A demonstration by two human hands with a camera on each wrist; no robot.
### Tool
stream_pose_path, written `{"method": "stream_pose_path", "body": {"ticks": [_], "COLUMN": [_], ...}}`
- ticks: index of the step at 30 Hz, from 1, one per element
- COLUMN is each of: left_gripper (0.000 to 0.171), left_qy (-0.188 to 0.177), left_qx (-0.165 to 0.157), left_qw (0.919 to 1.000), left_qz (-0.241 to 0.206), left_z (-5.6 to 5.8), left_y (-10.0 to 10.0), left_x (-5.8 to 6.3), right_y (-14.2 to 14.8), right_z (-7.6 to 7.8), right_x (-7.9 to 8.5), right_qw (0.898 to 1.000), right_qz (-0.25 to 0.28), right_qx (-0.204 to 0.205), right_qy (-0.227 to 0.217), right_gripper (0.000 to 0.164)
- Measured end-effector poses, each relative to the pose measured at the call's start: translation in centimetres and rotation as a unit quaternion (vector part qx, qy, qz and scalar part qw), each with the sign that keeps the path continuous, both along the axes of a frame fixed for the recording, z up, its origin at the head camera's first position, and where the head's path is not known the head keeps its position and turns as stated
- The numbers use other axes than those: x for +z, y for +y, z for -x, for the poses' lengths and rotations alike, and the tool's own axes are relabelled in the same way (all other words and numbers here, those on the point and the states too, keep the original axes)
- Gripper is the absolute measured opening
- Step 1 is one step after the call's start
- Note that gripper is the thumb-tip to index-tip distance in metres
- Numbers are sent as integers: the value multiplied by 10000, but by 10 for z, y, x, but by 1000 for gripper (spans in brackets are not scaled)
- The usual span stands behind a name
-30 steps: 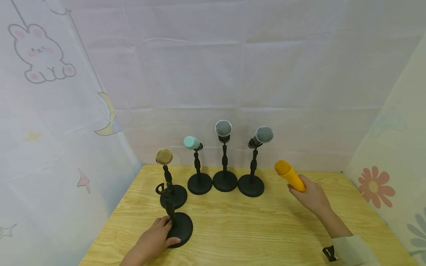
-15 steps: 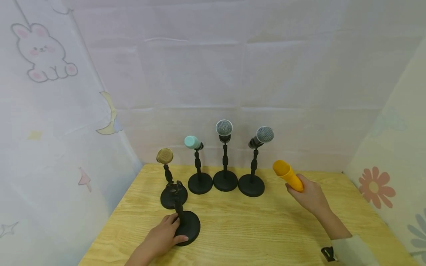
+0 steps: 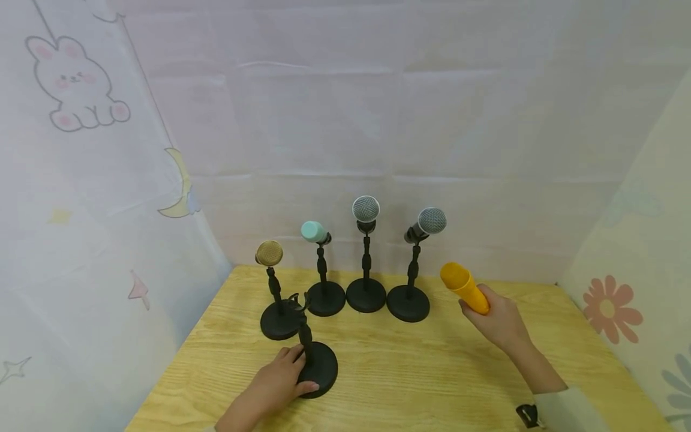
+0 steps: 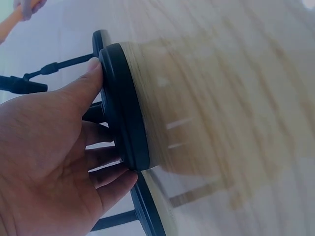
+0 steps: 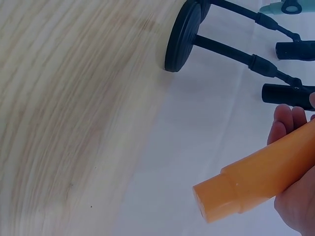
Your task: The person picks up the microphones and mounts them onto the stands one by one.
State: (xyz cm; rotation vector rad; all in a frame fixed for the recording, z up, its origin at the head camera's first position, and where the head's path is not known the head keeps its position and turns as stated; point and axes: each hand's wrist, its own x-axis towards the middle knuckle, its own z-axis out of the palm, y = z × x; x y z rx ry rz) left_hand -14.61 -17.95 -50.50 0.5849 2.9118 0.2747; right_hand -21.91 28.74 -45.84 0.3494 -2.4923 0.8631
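My left hand (image 3: 275,381) grips the round black base of a microphone stand (image 3: 318,369), thumb on the near side and fingers round its left edge. The stand is upright, and its open clip at the top holds nothing. In the left wrist view the thumb and fingers lie along the rim of the base (image 4: 123,108). On the right, my right hand (image 3: 502,324) holds an orange microphone (image 3: 464,288) above the table, its wide end tilted up and to the left. In the right wrist view, the narrower end of the orange microphone (image 5: 246,184) sticks out of the hand.
Behind stand several more black stands in a curved row, bearing a gold microphone (image 3: 269,254), a teal microphone (image 3: 314,232), a silver-headed microphone (image 3: 366,209) and another silver-headed microphone (image 3: 431,221). The wooden table (image 3: 421,372) meets hanging cloth (image 3: 459,132) at the back and sides.
My left hand has slid the bare stand to the right, and its clip has turned. The right hand with the orange microphone has shifted slightly left.
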Motion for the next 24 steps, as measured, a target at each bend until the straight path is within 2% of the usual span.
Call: {"method": "stream_pose_path", "body": {"ticks": [14,24], "left_gripper": [78,79], "left_qy": [15,30], "left_qx": [-273,-388], "left_qw": [9995,9990], "left_qz": [172,239], "left_z": [9,12], "left_y": [26,45], "left_x": [-8,-6], "right_y": [-16,-24], "right_z": [-4,-5], "right_x": [8,12], "right_qw": [9988,9969], "right_qz": [157,193], "right_qx": [128,204], "right_qy": [454,738], "right_gripper": [18,21]}}
